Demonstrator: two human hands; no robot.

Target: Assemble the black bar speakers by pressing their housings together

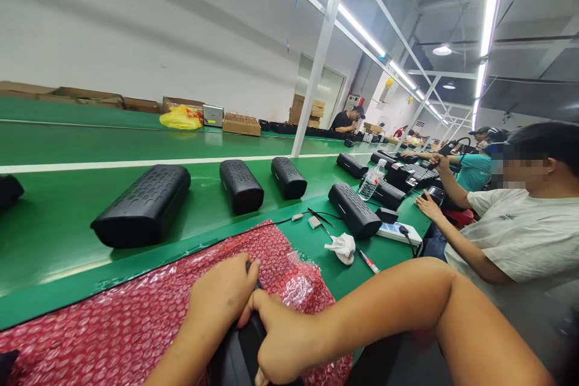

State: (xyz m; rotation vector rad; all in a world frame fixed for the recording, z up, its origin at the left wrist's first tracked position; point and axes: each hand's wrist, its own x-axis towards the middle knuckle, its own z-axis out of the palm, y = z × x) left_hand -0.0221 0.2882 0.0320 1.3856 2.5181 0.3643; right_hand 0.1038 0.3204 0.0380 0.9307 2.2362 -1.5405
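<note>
At the bottom centre, a black speaker housing [231,359] is partly hidden under my hands, over red bubble wrap [122,319]. My left hand [224,289] is closed over its far end, thumb against the dark edge. My right hand [284,335] is wrapped round its right side, the thumb close to my left hand. What lies under the fingers cannot be seen. Beyond the wrap, black speakers with a patterned top stand on the green bench: a large one [145,208], a middle one [241,186] and a smaller one [288,178].
Right of the wrap lie a crumpled tissue [342,248], a marker [368,262], a cable and a white power strip [398,233]. A water bottle [372,181] stands beside another speaker [354,210]. A co-worker [520,217] sits close on the right, holding a tool.
</note>
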